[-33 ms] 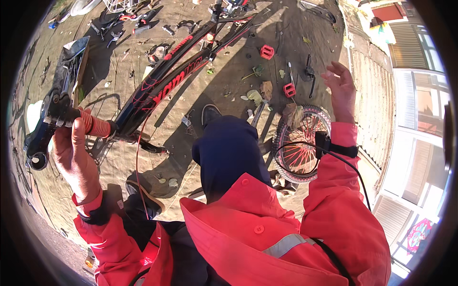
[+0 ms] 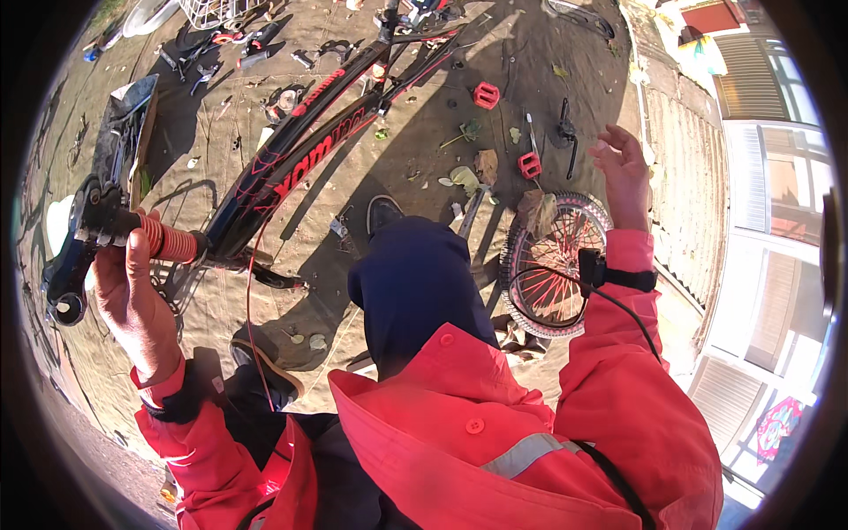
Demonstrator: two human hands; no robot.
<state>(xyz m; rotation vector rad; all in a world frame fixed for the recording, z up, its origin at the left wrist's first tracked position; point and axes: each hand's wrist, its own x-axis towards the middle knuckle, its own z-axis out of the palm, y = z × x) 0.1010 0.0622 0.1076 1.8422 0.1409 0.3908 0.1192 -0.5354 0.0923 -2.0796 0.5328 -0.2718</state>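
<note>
My left hand (image 2: 140,309) is closed round the front end of a black bicycle frame (image 2: 265,172) with red markings. Its thumb lies across a red, ribbed, coil-like sleeve (image 2: 175,244), while the other fingers are partly hidden behind. Beyond the sleeve, at the far left, is a black end piece (image 2: 66,287) with a round hole. A thin red cable (image 2: 248,305) hangs from the frame. My right hand (image 2: 625,181) is raised at the right, fingers loosely bent and apart, with nothing seen in it. It is above a wheel with red spokes (image 2: 556,283), not touching it.
Two red pedals (image 2: 486,95) and a black crank arm (image 2: 566,137) lie on the brown ground sheet. A box of tools (image 2: 124,132) stands at the left. Loose parts and a white basket (image 2: 216,9) are at the far left. A corrugated wall edge (image 2: 685,168) bounds the right side.
The whole view has shifted very slightly. Both hands keep the same pose, the left still on the frame.
</note>
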